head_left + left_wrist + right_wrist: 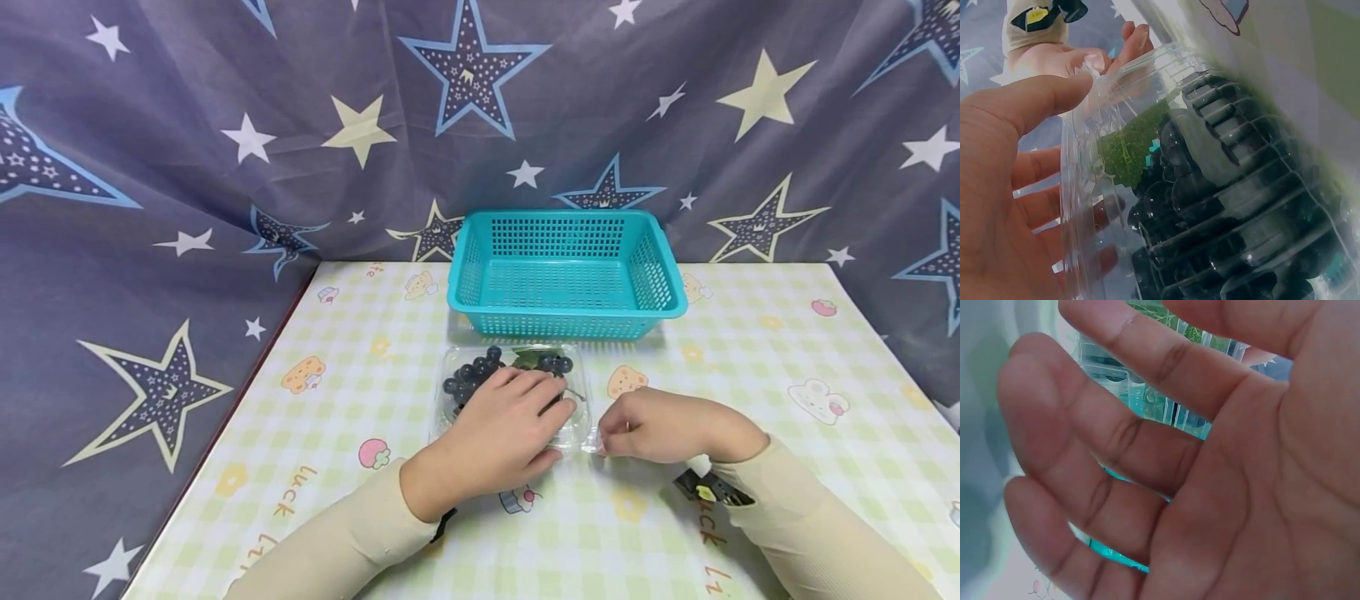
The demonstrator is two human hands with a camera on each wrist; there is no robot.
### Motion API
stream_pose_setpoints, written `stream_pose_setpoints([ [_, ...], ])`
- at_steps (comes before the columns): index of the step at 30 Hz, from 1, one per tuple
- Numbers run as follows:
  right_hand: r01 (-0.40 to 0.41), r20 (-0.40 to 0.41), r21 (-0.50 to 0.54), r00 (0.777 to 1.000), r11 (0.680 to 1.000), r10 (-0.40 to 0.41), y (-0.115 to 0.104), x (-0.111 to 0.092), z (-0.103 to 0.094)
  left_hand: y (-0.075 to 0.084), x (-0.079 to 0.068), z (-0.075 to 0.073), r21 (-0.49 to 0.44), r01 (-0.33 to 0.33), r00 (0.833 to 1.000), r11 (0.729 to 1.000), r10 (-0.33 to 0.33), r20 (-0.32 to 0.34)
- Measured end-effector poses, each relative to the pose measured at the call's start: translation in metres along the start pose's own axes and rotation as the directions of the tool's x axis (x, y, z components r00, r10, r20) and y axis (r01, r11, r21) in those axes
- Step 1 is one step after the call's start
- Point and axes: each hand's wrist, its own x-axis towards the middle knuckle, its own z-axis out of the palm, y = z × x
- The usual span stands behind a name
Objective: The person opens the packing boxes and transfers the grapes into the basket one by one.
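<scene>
So I'm standing here looking at a tabletop (337, 417) with a clear plastic box (1079, 219) of dark grapes (476, 375) around the middle of it, a green leaf (1132, 147) tucked in too. There's a teal basket (566, 313) just past the box, at about its 1 o'clock.

The left hand (506, 429) lies over the top of the box, fingers loosely spread and not really gripping, thumb out toward 4 o'clock. The right hand (660, 425) is at the box's 4 o'clock corner, fingers curled in, thumb and finger pinching the plastic edge there. Can't tell if that edge has come loose at all.

My take on handling: box looks light, and the plastic is thin, bendy and probably slick, so it'd slide or pop if you yank it. Steady it with a flat palm and work from the 4 o'clock corner. The grapes look round, smooth and easily squashed, so don't lean on the middle. For lifting, I'd hold the walls at 3 and 9 o'clock. Fruit on its own? Take it by the stem.
</scene>
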Motion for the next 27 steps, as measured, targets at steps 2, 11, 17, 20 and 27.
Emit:
stream_pose_setpoints([
  [2,0.003,0.004,0.003,1.0,1.0,-0.003,0.001,0.0,-0.001,0.001,0.0,0.0,0.005,0.001,1.0,1.0,-0.001,-0.001],
  [11,0.04,0.067,0.121,0.997,0.992,-0.048,0.008,-0.001,-0.005,0.003,0.002,0.0,0.02,0.012,1.0,1.0,-0.012,-0.017],
  [17,0.037,0.116,0.283,0.991,0.958,-0.072,0.018,0.0,-0.007,0.007,0.004,0.001,0.023,0.043,0.999,0.999,-0.042,-0.017],
  [20,0.044,0.128,0.334,0.988,0.941,-0.091,0.021,0.0,-0.007,0.009,0.004,0.002,0.028,0.049,0.998,0.998,-0.048,-0.039],
  [27,0.04,0.126,0.359,0.988,0.932,-0.091,0.023,0.001,-0.005,0.015,0.005,0.006,0.052,0.041,0.993,0.998,-0.035,-0.116],
])
